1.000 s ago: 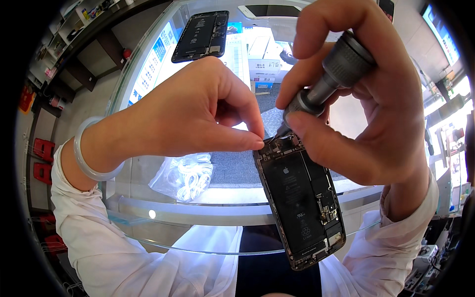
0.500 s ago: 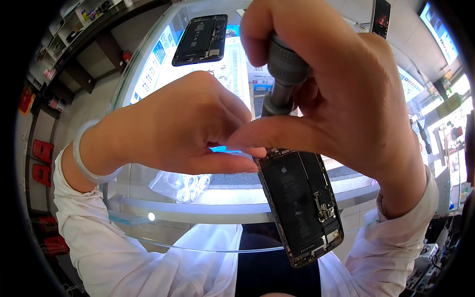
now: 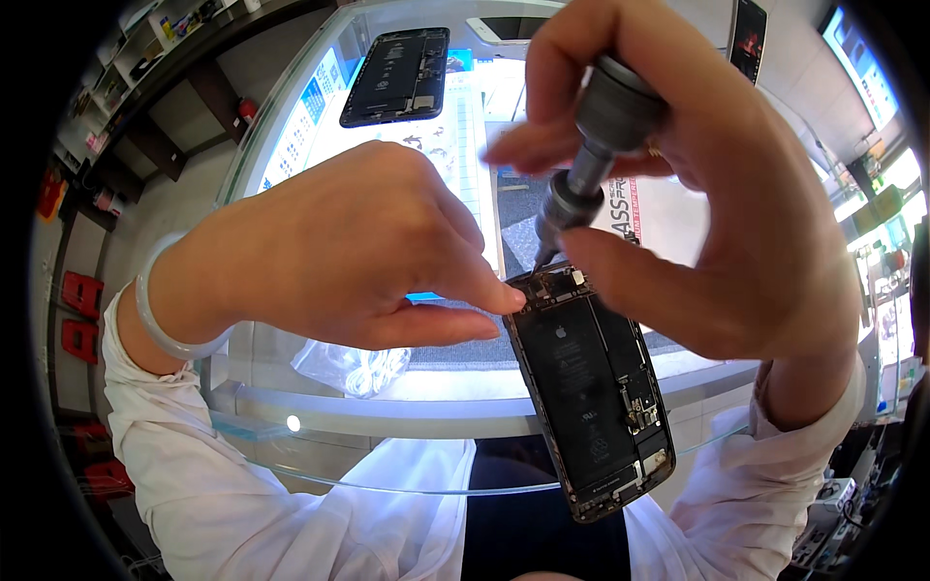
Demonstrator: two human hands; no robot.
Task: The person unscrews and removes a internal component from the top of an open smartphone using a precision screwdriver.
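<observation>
An opened phone (image 3: 591,407), its black battery and circuit parts exposed, lies tilted across the counter's near edge. My left hand (image 3: 358,252), with a pale bangle at the wrist, has its index fingertip on the phone's top left corner; the thumb is beside that edge and the other fingers are curled, mostly hidden. My right hand (image 3: 717,223) grips a grey cylindrical screwdriver (image 3: 615,107) from the right, thumb low on its shaft and some fingers blurred. The screwdriver's thin tip reaches down to the top end of the phone.
A second opened phone (image 3: 395,73) lies at the back of the glass counter (image 3: 242,426), near a white phone (image 3: 499,29). A bag of white cables (image 3: 349,373) is behind my left hand. Another phone (image 3: 746,39) stands back right. Red stools (image 3: 79,341) are at left.
My right hand swung left, then back right with the screwdriver, its fingers shifting on the handle. My left hand's index finger moved down slightly onto the phone's corner, with the thumb dropping lower.
</observation>
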